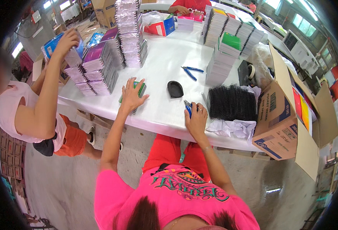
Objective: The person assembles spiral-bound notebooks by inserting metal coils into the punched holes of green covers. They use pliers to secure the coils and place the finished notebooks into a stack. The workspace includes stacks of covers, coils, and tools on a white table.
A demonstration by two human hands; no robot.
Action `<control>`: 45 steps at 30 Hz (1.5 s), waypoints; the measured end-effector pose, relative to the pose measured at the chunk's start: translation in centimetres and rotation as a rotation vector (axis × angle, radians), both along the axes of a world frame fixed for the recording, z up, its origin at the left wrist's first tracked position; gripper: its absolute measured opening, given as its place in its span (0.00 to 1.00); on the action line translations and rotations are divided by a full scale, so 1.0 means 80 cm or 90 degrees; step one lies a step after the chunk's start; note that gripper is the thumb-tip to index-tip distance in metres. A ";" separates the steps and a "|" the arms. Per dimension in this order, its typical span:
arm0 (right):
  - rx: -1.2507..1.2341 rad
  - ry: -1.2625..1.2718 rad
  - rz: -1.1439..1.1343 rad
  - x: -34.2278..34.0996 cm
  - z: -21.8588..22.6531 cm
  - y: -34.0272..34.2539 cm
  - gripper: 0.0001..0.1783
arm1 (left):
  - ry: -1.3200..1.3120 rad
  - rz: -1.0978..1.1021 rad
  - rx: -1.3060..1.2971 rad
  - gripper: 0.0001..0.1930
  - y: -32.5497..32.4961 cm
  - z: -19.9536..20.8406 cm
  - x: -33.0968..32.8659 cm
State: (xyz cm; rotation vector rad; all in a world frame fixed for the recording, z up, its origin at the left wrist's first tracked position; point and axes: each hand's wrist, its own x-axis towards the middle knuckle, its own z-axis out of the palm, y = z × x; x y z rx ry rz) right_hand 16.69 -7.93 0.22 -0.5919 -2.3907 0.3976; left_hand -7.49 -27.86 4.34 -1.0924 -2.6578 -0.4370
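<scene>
My left hand [132, 97] lies with fingers spread over a small green spiral notebook [141, 89] near the table's front edge. The hand covers part of the notebook. My right hand [197, 119] is closed around blue-handled wire cutters [188, 108], whose jaws point away from me. Just beyond them is a black, rounded pad-like object [174, 89]. Farther back lies a second pair of blue-handled cutters [192, 72], with its handles apart. A dark pile of black spiral binding coils [230, 103] sits right of my right hand.
Purple notebook stacks [99, 69] and a tall wrapped stack [132, 38] stand left; a green-topped stack [218, 65] stands right. Crumpled paper [234, 129] and an open carton [278, 115] occupy the right edge. A co-worker [34, 111] at left holds blue packs; another sits across the table.
</scene>
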 end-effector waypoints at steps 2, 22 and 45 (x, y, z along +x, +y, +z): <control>0.011 -0.007 -0.032 -0.006 0.001 -0.002 0.26 | 0.025 -0.066 0.091 0.39 0.005 0.012 0.021; 0.034 -0.011 -0.019 -0.002 0.003 -0.007 0.26 | -0.339 -0.086 0.521 0.23 0.180 -0.050 0.082; -0.092 0.286 -0.188 -0.068 0.264 0.309 0.33 | -0.304 -0.207 0.572 0.11 0.197 -0.044 0.091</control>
